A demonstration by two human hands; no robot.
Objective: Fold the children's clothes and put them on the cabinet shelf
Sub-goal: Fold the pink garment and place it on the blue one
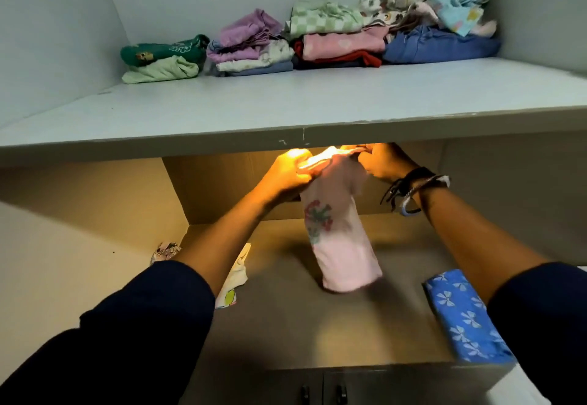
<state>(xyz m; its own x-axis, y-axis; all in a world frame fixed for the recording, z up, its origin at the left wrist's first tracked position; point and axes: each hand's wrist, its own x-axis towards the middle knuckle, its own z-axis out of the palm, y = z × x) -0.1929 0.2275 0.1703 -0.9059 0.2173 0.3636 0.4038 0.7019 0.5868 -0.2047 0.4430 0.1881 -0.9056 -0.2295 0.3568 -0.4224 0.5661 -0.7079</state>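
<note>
Head view shows the left hand (287,176) and right hand (382,163) each with a grip pinching the pink garment (341,242) just under the shelf (286,109), where its dangling hem could bunch on the surface (317,325), spoiling the fold.

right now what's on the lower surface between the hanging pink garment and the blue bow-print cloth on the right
Nothing. In the head view the lower surface is bare between the pink floral-print garment, held up by both hands, and the folded blue bow-print cloth; only shadow falls there.
</note>
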